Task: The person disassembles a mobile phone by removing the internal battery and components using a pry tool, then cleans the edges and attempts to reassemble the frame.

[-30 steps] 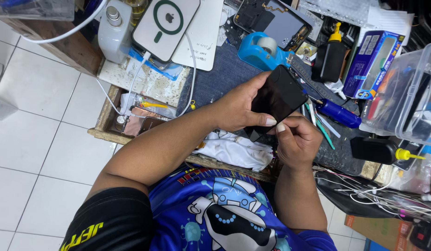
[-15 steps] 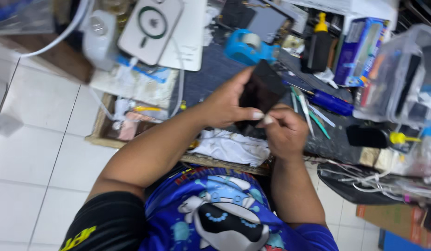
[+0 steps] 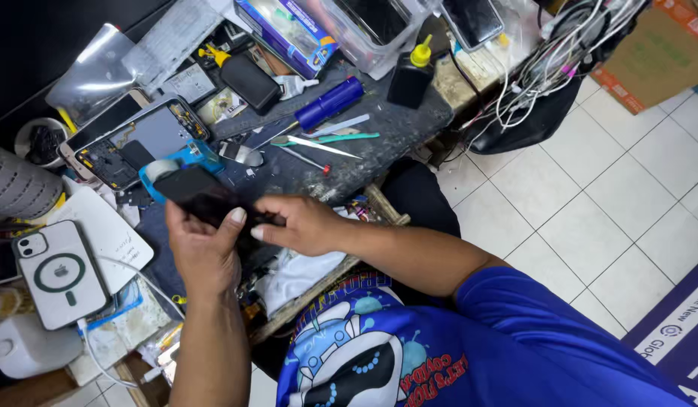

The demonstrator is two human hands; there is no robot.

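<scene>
Black and glossy, the phone [image 3: 202, 197] sits between both hands just above the dark table [image 3: 394, 132]. From the person's own side, the left hand [image 3: 206, 252] wraps around the phone's lower end, fingers curled up over its edge, and the right hand [image 3: 300, 224] pinches the phone's near side with thumb and fingertips closed on it. Just beyond the phone lies a blue tape holder [image 3: 175, 167] with a roll in it, and beside that an opened phone shell [image 3: 142, 143] lies with its inner parts showing. A blue-handled screwdriver [image 3: 326, 105], tweezers [image 3: 319, 145] and a thin pick lie near one another on the table. Farther back, a clear plastic tub [image 3: 379, 26] holds dark flat pieces, hard to tell apart, and a blue box [image 3: 288, 30] leans beside it. A small black bottle [image 3: 407, 75] with a yellow nozzle stands upright near the tub. At the left edge a white phone case [image 3: 59, 273] with a ring on its back rests on papers, and a white cloth [image 3: 300, 273] lies under the hands.
</scene>
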